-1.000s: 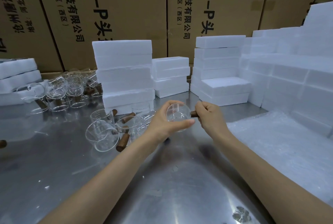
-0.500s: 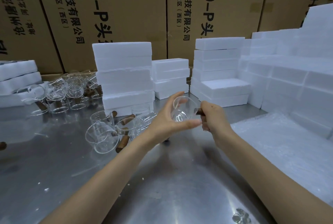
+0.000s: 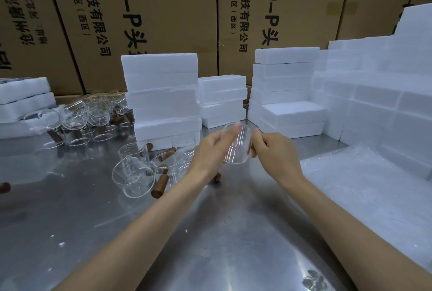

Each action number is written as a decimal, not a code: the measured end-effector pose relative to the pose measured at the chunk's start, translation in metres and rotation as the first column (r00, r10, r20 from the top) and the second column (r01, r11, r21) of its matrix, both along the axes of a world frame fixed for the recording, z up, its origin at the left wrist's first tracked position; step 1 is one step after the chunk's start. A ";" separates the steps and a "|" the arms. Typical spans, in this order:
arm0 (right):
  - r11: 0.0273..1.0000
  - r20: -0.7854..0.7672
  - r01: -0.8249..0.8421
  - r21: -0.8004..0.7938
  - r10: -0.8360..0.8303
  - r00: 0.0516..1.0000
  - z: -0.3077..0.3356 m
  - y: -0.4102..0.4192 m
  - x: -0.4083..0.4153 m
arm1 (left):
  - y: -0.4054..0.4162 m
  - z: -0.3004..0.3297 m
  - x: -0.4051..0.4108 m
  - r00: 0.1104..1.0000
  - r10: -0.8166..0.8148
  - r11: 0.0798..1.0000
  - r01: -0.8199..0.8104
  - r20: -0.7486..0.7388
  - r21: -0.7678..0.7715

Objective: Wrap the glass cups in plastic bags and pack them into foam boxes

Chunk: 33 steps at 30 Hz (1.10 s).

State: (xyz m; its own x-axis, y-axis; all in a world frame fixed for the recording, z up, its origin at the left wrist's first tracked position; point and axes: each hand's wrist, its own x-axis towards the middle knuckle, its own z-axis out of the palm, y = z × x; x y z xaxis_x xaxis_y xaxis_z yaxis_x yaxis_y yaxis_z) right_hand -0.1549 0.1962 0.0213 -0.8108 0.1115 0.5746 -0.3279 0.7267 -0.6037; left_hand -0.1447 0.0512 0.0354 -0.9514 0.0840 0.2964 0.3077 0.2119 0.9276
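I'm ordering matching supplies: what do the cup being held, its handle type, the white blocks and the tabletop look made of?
The cup looks like clear glass: see-through, with bright glints. Handles on the lying cups look like dark wood, brown and matte. The white blocks look like expanded foam, grainy and dull. The table looks like brushed metal, probably stainless steel, with hazy reflections.

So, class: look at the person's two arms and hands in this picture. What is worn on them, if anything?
Nothing is worn that shows. Both forearms are bare up to the picture's edge, with no sleeves in view. The left hand and the right hand have no gloves, and no rings, watch or wristband are visible.
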 end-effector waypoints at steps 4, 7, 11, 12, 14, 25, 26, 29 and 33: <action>0.908 0.233 -0.066 -0.413 0.175 0.957 0.001 0.002 -0.004 | 0.007 0.001 0.006 0.990 -0.119 0.993 0.120 -0.078 0.011; 0.888 0.334 -0.062 -0.456 0.235 0.913 0.004 -0.001 -0.001 | 0.009 0.000 0.008 0.983 -0.119 0.993 0.119 -0.142 -0.009; 0.922 0.304 -0.059 -0.381 0.185 0.934 0.006 -0.005 0.004 | 0.014 0.000 0.009 0.985 -0.043 0.984 0.070 -0.165 0.162; 0.931 0.281 -0.065 -0.360 0.175 0.943 0.005 -0.006 0.005 | 0.016 0.002 0.010 0.988 -0.030 0.979 0.060 -0.154 0.193; 0.942 0.246 -0.071 -0.329 0.158 0.956 0.006 -0.007 0.008 | 0.017 0.002 0.010 0.991 -0.004 0.976 0.033 -0.134 0.213; 0.933 0.351 -0.036 -0.359 0.170 0.921 0.012 0.000 0.002 | 0.003 0.005 0.008 0.957 -0.175 0.981 0.149 -0.229 -0.128; 0.917 0.360 -0.031 -0.398 0.187 0.914 0.013 0.000 0.001 | -0.001 0.008 0.007 0.951 -0.218 0.969 0.184 -0.218 -0.165; 0.881 0.422 -0.021 -0.473 0.248 0.872 0.014 0.003 0.003 | -0.014 0.020 0.004 0.932 -0.328 0.929 0.290 -0.152 -0.229; 0.823 0.424 -0.101 -0.559 0.389 0.818 0.016 0.002 0.009 | -0.028 0.031 0.001 0.917 -0.393 0.895 0.366 -0.066 -0.254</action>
State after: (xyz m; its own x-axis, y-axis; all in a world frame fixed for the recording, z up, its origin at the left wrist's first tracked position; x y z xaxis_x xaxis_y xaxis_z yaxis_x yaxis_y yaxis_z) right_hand -0.1455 0.1982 0.0374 -0.9999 0.0145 0.0029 0.0004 0.2199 -0.9755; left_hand -0.1436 0.0236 0.0669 -0.7946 0.5113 0.3275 0.5071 0.2621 0.8211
